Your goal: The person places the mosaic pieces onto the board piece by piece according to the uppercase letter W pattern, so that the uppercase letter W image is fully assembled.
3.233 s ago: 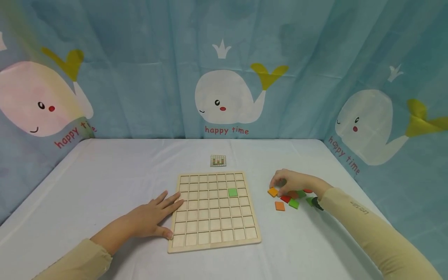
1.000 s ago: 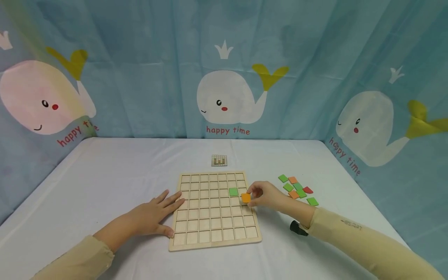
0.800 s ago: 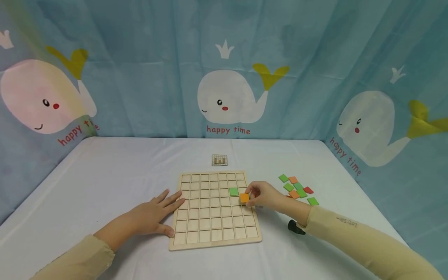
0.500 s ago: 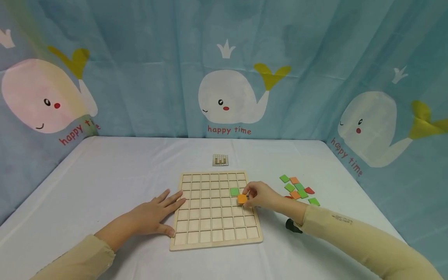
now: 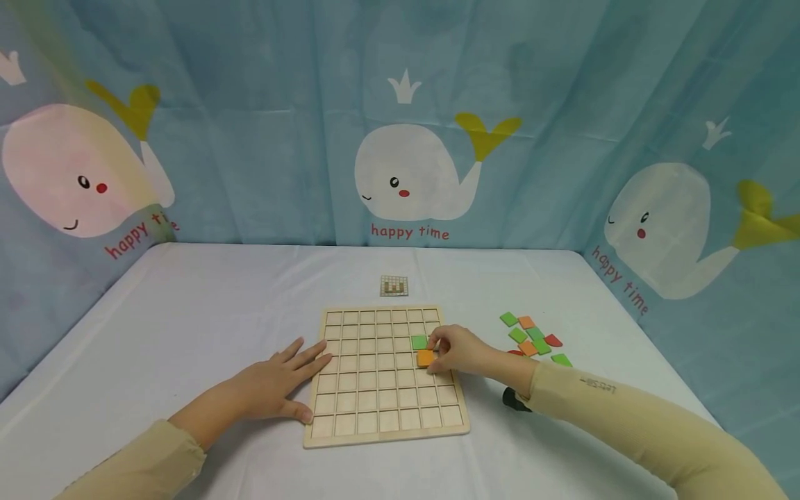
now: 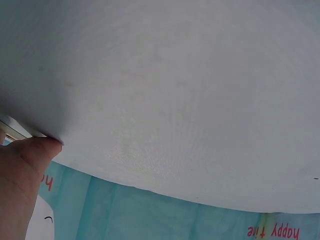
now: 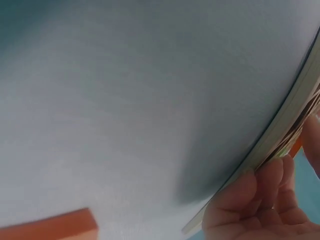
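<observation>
A wooden grid board [image 5: 378, 437] lies on the white table. One green square tile [image 5: 419, 342] sits in a cell near its right side. My right hand [image 5: 462, 351] pinches an orange square tile [image 5: 425, 358] between thumb and fingers, just in front of the green one and low over the grid. In the right wrist view the curled fingers [image 7: 270, 185] are at the board's edge, with a sliver of orange tile [image 7: 296, 146] beyond them. My left hand [image 5: 269, 385] lies with spread fingers, tips and thumb on the board's left edge.
Right of the board lie several loose green tiles [image 5: 517, 335], orange tiles [image 5: 528, 348] and red rounded pieces [image 5: 553, 340]. A small card with a grid pattern [image 5: 394, 286] lies behind the board. A black object [image 5: 515, 400] shows at the right sleeve. A blue whale-print curtain [image 5: 281, 173] surrounds the table.
My right hand has picked up the orange tile from the loose pieces and brought it left over the board, beside the green tile. The left hand stays at the board's edge.
</observation>
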Tool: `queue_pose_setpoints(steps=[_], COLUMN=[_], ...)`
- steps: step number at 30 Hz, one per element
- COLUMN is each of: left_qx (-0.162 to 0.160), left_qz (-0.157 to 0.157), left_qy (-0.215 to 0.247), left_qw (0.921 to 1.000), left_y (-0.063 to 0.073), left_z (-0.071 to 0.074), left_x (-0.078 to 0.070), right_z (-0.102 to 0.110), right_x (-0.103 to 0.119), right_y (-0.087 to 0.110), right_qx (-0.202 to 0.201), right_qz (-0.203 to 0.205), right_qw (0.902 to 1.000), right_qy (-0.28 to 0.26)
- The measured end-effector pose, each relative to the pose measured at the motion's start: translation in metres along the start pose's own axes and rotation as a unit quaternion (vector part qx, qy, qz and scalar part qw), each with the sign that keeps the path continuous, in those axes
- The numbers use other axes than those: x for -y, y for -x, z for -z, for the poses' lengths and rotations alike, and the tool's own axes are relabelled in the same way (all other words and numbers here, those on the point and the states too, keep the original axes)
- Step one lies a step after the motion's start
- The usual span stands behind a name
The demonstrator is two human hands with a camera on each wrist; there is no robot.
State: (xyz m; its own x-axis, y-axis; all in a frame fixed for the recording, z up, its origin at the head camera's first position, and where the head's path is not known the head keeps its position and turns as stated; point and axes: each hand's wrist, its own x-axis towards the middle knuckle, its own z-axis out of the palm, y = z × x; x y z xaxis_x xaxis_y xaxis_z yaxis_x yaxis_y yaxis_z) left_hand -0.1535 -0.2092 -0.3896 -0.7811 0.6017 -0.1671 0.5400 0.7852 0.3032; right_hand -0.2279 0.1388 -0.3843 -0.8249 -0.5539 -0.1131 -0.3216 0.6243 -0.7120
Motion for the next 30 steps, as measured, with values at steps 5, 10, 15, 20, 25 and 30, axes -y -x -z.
queue_pose_setpoints(steps=[5, 10, 15, 20, 25, 30], left_qx=[0.003, 0.007, 0.007, 0.006, 0.003, 0.001], left_qz=[-0.001, 0.001, 0.003, 0.001, 0.0, -0.002], left_qy=[0.005, 0.008, 0.011, 0.011, 0.009, 0.007], left_qw=[1.0, 0.9999, 0.9999, 0.9999, 1.0, 1.0], left_y=[0.0003, 0.0007, 0.0008, 0.0008, 0.0013, 0.0016], left_z=[-0.0004, -0.0009, -0.0003, 0.0001, 0.0, 0.0003], left_x=[0.0006, 0.0007, -0.0002, -0.0004, -0.0002, -0.0004], right_z=[-0.0003, -0.0012, -0.0018, -0.0015, -0.0014, -0.0017], right_x=[0.0044, 0.0063, 0.0051, 0.0044, 0.0058, 0.006], right_y=[-0.0002, -0.0014, -0.004, -0.0059, -0.0055, -0.0058], right_qx=[0.005, 0.002, 0.005, 0.007, 0.008, 0.008], right_qz=[-0.009, -0.018, -0.022, -0.026, -0.023, -0.024], right_qw=[0.9997, 0.9993, 0.9993, 0.9993, 0.9995, 0.9994], right_qy=[0.023, 0.032, 0.03, 0.026, 0.022, 0.024])
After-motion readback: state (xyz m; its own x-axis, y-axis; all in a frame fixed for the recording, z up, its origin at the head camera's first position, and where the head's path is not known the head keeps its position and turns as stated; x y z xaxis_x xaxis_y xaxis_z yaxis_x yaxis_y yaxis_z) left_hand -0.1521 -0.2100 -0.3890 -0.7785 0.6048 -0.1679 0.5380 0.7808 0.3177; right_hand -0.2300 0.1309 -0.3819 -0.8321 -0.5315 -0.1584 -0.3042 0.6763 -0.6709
